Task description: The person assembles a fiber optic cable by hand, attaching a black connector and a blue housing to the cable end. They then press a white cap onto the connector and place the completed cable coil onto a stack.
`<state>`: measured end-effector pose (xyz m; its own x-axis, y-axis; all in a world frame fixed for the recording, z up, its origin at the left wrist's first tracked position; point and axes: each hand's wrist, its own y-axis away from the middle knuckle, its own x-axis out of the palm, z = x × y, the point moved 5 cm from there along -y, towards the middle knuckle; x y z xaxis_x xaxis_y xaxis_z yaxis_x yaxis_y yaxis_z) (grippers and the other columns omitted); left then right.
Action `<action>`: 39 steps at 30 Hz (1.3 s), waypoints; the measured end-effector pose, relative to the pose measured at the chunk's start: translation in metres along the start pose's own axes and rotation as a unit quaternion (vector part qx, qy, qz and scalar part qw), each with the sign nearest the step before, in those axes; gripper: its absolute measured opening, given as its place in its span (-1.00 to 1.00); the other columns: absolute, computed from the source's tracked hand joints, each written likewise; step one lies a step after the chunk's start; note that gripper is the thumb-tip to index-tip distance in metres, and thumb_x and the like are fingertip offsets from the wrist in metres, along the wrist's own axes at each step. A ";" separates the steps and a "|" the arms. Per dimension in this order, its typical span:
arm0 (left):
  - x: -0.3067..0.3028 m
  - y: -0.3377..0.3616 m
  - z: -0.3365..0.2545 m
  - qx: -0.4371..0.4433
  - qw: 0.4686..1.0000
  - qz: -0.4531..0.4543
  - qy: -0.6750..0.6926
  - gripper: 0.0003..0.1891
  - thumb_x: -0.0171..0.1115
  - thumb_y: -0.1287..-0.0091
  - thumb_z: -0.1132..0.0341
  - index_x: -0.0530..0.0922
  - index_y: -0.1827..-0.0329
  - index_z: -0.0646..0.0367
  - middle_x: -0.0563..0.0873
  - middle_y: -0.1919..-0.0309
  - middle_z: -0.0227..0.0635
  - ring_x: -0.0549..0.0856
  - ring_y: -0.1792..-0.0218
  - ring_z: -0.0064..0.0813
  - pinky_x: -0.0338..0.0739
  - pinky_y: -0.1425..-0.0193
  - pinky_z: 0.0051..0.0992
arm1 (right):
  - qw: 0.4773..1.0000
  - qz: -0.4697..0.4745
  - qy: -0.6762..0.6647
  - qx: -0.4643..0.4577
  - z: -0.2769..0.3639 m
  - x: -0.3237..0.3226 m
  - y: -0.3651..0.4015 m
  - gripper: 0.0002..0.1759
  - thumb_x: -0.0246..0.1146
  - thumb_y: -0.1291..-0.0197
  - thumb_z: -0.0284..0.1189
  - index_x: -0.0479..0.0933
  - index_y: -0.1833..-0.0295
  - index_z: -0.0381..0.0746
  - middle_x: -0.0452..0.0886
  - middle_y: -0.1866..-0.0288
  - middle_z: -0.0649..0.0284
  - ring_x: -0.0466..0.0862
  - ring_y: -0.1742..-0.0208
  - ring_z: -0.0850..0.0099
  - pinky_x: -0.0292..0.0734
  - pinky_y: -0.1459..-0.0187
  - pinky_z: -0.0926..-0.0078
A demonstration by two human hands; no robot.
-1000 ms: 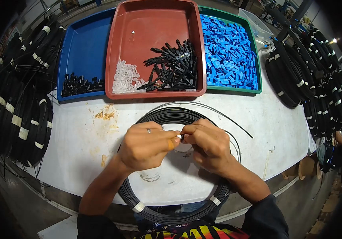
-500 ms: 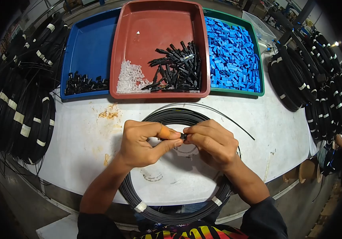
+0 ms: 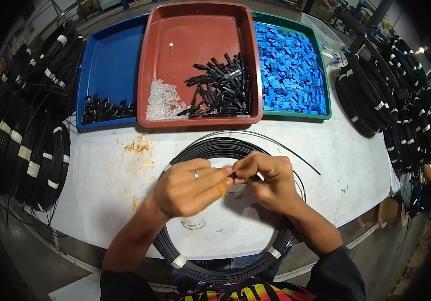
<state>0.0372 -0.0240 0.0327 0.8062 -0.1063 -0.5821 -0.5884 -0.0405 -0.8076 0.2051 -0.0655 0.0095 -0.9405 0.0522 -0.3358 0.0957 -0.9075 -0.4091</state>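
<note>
A small black connector piece (image 3: 233, 175) sits between my fingertips, mostly covered by them. My left hand (image 3: 190, 188) pinches it from the left, with a ring and an orange band on the fingers. From the right, my right hand (image 3: 268, 183) grips the same piece with thumb and fingers closed. Both hands are above a coil of black cable (image 3: 215, 143), which is bound with white tape and overhangs the table's front edge. A loose cable end stretches past the coil to the right.
Behind the coil stand a blue tray (image 3: 110, 65) with black parts, a red tray (image 3: 195, 30) with clear pieces and black connectors, and a green tray (image 3: 327, 90) of blue clips. Taped cable coils hang at left (image 3: 19, 145) and right (image 3: 366, 95) of the white table (image 3: 95, 200).
My left hand has rolled over, so its back and ring now show. The right hand has turned its fingers, and both stay at the black piece.
</note>
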 end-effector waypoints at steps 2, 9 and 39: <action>0.000 0.004 0.007 -0.071 0.996 -0.023 0.049 -0.88 0.54 -0.04 0.62 0.74 0.38 0.34 0.84 0.31 -0.06 0.80 0.42 -0.34 0.70 0.33 -0.47 | 0.999 -0.031 0.012 -0.028 0.002 0.000 -0.003 -0.69 0.31 0.16 -0.91 0.60 0.27 -0.38 0.78 0.23 0.07 0.79 0.27 0.24 0.71 0.24 0.42; -0.003 0.016 0.024 -0.338 0.907 -0.030 0.248 -0.89 0.57 -0.14 0.56 0.80 0.29 0.33 0.86 0.39 -0.18 0.85 0.39 -0.47 0.70 0.29 -0.56 | 0.943 -0.051 0.235 -0.231 0.026 0.001 -0.003 -0.69 0.48 0.23 -0.66 0.60 0.28 -0.26 0.74 0.21 0.24 0.70 0.21 0.25 0.54 0.20 0.30; 0.005 0.019 0.025 -0.347 0.878 -0.045 0.326 -0.83 0.58 -0.07 0.66 0.78 0.30 0.35 0.85 0.40 -0.13 0.85 0.36 -0.38 0.72 0.26 -0.54 | 0.913 -0.080 0.268 -0.296 0.036 -0.001 0.001 -0.76 0.49 0.12 -0.62 0.60 0.29 -0.29 0.75 0.21 0.20 0.66 0.32 0.27 0.50 0.27 0.32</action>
<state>0.0311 -0.0009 0.0121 0.7775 -0.6084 -0.1589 -0.6031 -0.6498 -0.4626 0.1945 -0.0813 0.0397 -0.6789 0.5051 -0.5329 0.2786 -0.4943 -0.8234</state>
